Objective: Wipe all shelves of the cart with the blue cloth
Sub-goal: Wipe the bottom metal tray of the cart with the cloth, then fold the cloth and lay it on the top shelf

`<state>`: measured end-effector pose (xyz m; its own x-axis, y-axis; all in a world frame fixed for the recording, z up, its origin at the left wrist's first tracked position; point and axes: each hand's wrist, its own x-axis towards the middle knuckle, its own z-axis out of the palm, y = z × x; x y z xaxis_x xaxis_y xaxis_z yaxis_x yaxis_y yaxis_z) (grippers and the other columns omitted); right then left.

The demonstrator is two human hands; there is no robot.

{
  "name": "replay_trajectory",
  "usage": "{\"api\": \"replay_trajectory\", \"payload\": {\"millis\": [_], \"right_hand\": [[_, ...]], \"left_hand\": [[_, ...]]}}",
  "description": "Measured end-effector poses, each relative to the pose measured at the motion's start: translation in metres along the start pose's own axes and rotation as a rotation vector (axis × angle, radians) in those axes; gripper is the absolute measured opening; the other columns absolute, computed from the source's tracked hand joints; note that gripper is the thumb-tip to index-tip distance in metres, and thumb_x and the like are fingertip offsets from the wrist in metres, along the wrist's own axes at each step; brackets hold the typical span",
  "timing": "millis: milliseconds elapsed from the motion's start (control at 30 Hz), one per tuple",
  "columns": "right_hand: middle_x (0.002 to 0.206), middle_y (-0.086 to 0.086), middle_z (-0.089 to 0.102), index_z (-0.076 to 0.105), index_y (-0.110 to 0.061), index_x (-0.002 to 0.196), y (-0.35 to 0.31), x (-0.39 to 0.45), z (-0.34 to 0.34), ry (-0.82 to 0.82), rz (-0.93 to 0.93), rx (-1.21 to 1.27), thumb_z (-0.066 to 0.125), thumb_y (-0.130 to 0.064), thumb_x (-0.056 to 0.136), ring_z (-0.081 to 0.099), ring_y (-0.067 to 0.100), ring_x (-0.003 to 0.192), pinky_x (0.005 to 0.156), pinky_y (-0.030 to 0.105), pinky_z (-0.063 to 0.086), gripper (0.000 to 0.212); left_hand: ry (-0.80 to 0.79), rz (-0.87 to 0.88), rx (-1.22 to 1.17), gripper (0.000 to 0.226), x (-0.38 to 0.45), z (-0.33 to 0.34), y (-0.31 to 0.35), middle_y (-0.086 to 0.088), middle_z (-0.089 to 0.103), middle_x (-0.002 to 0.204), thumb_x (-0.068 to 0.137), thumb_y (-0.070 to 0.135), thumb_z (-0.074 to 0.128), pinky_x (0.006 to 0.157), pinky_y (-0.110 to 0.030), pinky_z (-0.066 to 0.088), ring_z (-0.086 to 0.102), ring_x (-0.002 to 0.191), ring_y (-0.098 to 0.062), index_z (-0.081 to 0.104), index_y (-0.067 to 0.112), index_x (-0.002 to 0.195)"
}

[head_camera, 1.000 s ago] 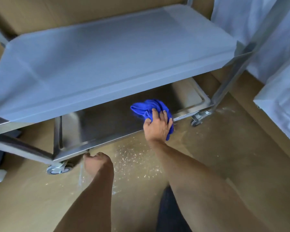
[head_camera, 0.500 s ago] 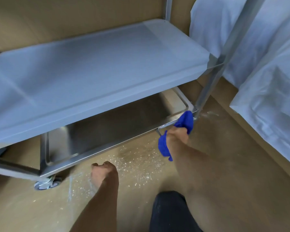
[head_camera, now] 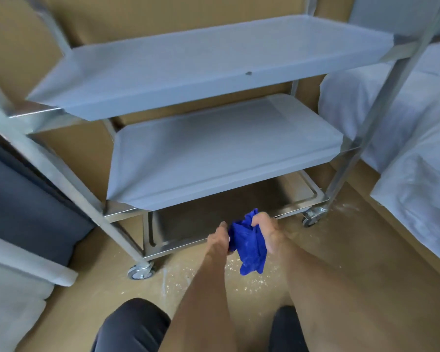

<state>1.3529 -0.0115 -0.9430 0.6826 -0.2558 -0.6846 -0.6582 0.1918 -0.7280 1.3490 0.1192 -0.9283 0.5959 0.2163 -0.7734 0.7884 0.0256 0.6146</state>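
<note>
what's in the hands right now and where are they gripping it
Both hands hold the blue cloth: left hand on its left edge, right hand bunching the top right; the bottom hangs free.

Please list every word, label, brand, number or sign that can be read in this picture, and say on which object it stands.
None: no readable text shows on the cart, the blue cloth, the floor or the white fabric at the right.

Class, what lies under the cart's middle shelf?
The bare steel bottom shelf, with nothing visible on it. The middle shelf covers its rear part, so that cannot be checked.
</note>
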Motion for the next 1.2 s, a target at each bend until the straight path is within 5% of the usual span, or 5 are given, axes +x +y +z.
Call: {"api": "replay_trajectory", "payload": {"millis": [67,233,567,1033,1200], "right_hand": [[0.081,0.016,0.065,0.06,-0.007,0.079,-0.002,-0.011,0.011,-0.074,-0.019,-0.021,0.056,-0.022,0.045,0.06,0.031,0.071,0.071,0.038,0.049,0.037],[0.077,0.014,0.067,0.061,-0.01,0.077,-0.005,-0.049,0.028,-0.099,-0.081,0.05,0.057,-0.03,0.049,0.061,0.032,0.073,0.075,0.043,0.051,0.035],[0.081,0.007,0.075,0.069,-0.015,0.074,-0.009,-0.113,0.037,0.077,-0.059,0.183,0.058,-0.032,0.08,0.07,0.03,0.082,0.087,0.043,0.056,0.021],[0.091,0.011,0.068,0.065,-0.011,0.093,-0.219,-0.4,-0.038,0.078,0.221,0.167,0.05,-0.019,0.088,0.06,0.028,0.074,0.065,0.034,0.048,0.018],[0.106,0.009,0.065,0.056,-0.005,0.116,-0.266,-0.496,-0.071,0.211,0.216,0.063,0.061,-0.053,0.082,0.065,0.033,0.095,0.088,0.048,0.056,0.059]], "left_hand": [[-0.086,0.016,-0.023,0.05,-0.015,-0.005,0.005,-0.01,0.066,0.107,0.091,0.055,0.047,0.053,-0.027,0.041,0.058,0.069,-0.024,0.057,0.011,0.114],[-0.142,0.051,-0.015,0.063,-0.013,-0.013,0.002,-0.006,0.07,0.098,0.068,0.059,0.061,0.091,-0.041,0.051,0.066,0.089,-0.027,0.061,0.015,0.113],[-0.04,-0.004,0.043,0.027,-0.09,-0.028,0.011,-0.009,0.063,0.101,0.094,0.026,0.045,0.083,-0.036,0.047,0.06,0.093,-0.03,0.059,0.01,0.111],[0.218,0.048,0.345,0.038,-0.417,-0.082,0.168,-0.012,0.058,0.129,0.102,0.024,0.033,0.091,-0.035,0.041,0.056,0.116,-0.032,0.052,0.012,0.133],[0.245,0.142,0.238,0.033,-0.538,-0.085,0.219,-0.01,0.06,0.122,0.102,0.025,0.036,0.083,-0.036,0.043,0.057,0.109,-0.032,0.053,0.014,0.128]]}}
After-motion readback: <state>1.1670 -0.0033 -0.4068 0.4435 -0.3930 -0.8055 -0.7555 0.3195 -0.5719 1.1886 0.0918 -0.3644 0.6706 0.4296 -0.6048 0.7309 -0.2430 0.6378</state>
